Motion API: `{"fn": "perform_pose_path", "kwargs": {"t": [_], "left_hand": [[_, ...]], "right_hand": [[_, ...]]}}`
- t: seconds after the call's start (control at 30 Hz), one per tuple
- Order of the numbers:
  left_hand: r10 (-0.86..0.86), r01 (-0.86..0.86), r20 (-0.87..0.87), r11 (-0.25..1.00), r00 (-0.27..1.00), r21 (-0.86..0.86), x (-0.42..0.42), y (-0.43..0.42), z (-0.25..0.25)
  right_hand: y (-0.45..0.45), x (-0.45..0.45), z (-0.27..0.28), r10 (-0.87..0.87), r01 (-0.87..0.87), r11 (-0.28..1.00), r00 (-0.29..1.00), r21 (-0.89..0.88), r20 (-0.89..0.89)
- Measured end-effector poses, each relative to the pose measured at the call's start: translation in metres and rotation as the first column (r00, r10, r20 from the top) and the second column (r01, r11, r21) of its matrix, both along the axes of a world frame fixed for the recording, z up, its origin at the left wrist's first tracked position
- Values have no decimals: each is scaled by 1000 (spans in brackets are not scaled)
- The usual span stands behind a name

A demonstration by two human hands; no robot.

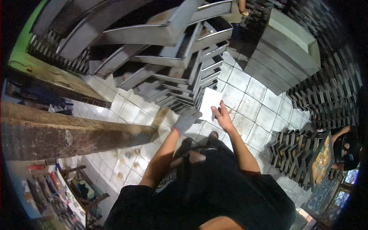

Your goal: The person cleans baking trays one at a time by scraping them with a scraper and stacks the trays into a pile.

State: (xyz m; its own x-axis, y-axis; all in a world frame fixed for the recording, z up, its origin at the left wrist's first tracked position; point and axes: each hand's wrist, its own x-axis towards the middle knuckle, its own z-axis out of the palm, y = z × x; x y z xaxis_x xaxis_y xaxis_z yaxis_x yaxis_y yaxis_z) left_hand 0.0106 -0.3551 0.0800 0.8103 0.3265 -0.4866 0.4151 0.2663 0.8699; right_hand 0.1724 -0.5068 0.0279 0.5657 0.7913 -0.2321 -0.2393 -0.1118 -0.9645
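Note:
A flat white rectangular sheet (pixel 210 101) is held upright-slanted in front of my body; its surface is washed out and carries no readable detail. My left hand (pixel 187 120), in a grey glove, closes on its lower left edge. On the right edge, my bare right hand (pixel 223 117) grips with the thumb over the face and the fingers at the side. Just beyond the sheet rises a tall, criss-crossed stack of grey metal trays (pixel 180 61).
White floor tiles (pixel 237 94) lie below. A wooden beam (pixel 76 134) runs at left. More stacked metal boxes (pixel 285 50) stand at right. Another person (pixel 347 147) is beside a tray of yellow-brown pieces (pixel 321 165); part of a further person shows at the top.

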Motion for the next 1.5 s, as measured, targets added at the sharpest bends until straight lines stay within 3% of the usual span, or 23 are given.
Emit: {"fn": "perform_pose_path", "kwargs": {"t": [0.03,0.07,0.13,0.17,0.2,0.23,0.27,0.33,0.4,0.53,0.6,0.67,0.8,0.83,0.97,1.07,1.1,1.2,1.27,1.33,1.37,1.47,1.5], "left_hand": [[96,-88,-54,987,994,132,-12,4,30],[183,-185,36,932,983,311,-30,19,31],[326,-371,195,660,925,653,-62,47,50],[375,-510,354,518,857,687,-79,56,69],[433,-654,492,458,756,602,-93,61,99],[448,-634,491,258,747,729,-119,83,86],[450,-690,568,166,689,705,-131,90,112],[462,-796,661,200,591,572,-145,114,132],[424,-806,689,237,588,543,-144,124,147],[459,-776,626,403,630,485,-124,118,197],[602,-757,485,610,634,234,-118,134,204],[494,-479,435,865,753,-152,-107,173,173],[584,-606,503,783,637,-142,-83,217,135],[577,-573,476,801,664,-172,-89,207,158],[553,-547,507,818,661,-178,-112,213,175],[477,-463,451,874,754,-150,-129,216,178],[461,-397,460,887,759,-235,-134,212,187],[424,-285,467,896,776,-340,-132,211,195],[511,-418,481,859,712,-295,-126,209,190],[512,-432,474,859,717,-274,-124,208,188],[519,-424,449,854,727,-301,-124,210,185],[541,-444,424,840,726,-311,-117,212,179],[560,-473,433,828,706,-300,-113,212,178]], "right_hand": [[2,-8,4,-5,5,1000,1000,10,5],[1,-16,9,90,-87,996,992,-35,93],[1,-36,18,278,-247,958,926,-147,256],[4,-50,16,222,-206,973,960,-105,171],[6,-76,67,66,-45,992,982,-121,179],[11,-87,70,-2,10,998,994,-68,109],[16,-93,72,-66,67,998,997,-20,36],[29,-100,83,-74,73,997,997,-38,-36],[39,-116,95,-313,305,948,945,92,97],[51,-138,138,-269,244,946,958,213,96],[49,-145,141,-254,232,952,963,197,90],[44,-153,144,-206,181,960,973,214,105],[24,-166,137,-270,250,941,961,228,62],[17,-168,138,-262,257,938,965,233,-9],[-13,-158,121,-365,352,908,931,227,18],[-23,-154,129,-407,409,883,912,230,-56],[-23,-146,118,-407,405,877,912,260,-49],[-3,-138,137,-420,387,887,903,251,94],[12,-131,165,-347,299,931,900,208,262],[25,-121,202,-242,188,968,878,167,412],[34,-112,207,-305,219,946,853,239,423],[50,-74,212,-464,321,856,824,406,326],[51,-59,213,-485,362,825,848,434,213]]}}
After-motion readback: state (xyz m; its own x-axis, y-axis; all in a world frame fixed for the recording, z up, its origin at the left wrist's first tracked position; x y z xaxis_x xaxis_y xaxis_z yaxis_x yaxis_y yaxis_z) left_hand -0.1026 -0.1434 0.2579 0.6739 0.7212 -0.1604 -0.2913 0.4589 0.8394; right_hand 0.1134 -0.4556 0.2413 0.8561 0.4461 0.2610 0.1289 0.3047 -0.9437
